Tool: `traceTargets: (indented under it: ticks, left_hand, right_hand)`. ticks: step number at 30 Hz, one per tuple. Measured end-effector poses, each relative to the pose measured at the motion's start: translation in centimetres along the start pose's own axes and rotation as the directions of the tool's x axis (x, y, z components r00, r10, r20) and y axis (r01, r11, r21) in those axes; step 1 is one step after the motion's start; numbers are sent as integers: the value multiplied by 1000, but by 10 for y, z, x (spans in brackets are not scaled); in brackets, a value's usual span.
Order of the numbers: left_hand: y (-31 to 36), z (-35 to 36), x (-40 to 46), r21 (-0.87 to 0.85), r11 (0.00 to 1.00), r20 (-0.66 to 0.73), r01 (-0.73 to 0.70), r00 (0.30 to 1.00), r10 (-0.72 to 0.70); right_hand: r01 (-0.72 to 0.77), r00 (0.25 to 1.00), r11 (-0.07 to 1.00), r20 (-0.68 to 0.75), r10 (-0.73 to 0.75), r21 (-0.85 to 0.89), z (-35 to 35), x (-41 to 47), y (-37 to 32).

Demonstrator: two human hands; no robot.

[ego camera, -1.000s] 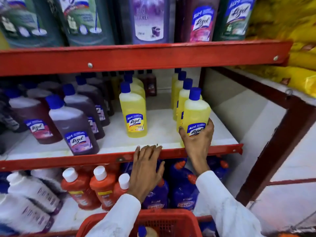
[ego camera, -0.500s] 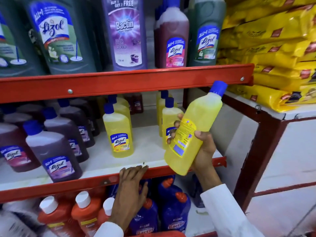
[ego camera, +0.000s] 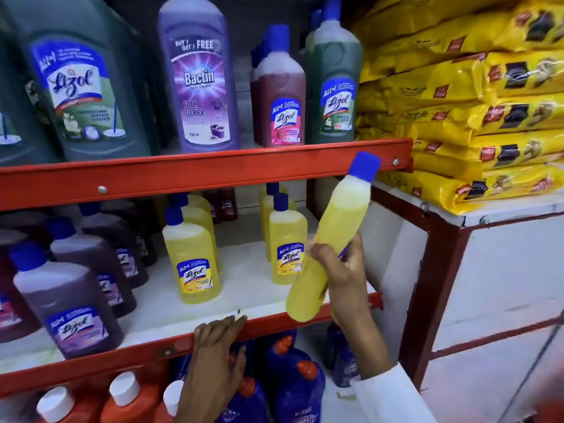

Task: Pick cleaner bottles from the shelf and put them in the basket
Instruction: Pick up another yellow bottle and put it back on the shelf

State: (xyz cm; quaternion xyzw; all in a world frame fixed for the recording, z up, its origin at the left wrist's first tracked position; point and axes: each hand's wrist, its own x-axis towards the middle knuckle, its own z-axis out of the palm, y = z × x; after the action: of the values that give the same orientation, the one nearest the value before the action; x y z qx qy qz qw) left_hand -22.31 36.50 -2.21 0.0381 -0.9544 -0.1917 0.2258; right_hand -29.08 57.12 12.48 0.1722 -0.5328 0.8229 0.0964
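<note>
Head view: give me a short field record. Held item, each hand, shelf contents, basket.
held item: yellow bottle, blue cap, tilted, off the shelf
right hand: wrapped around the yellow bottle's middle
left hand: resting flat on the red shelf edge, holding nothing
middle shelf: yellow Lizol bottles upright, purple Lizol bottles to their left
top shelf: Bactin bottle, green Lizol bottles
basket: not in view
</note>
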Motion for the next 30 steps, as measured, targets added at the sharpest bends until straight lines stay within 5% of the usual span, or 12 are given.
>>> traceTargets:
  ticks: [3, 10, 18, 30]
  left_hand:
    - [0, 0, 1, -21, 1000, -4, 7, 1000, -8]
    - [-1, 0, 3, -14, 1000, -13, -7, 1000, 7]
    - [-4, 4, -2, -66, 998, -38, 10, 999, -13]
    - [1, 2, -2, -80, 996, -44, 31, 998, -35]
  right_hand:
    - [152, 981, 927, -58, -183, -343, 4, -7, 7]
    - [267, 912, 760, -100, -398, -592, 17, -14, 34]
    - [134, 969, 864, -120, -217, -485, 8, 13, 64]
    - [13, 996, 785, -61, -64, -619, -2, 40, 111]
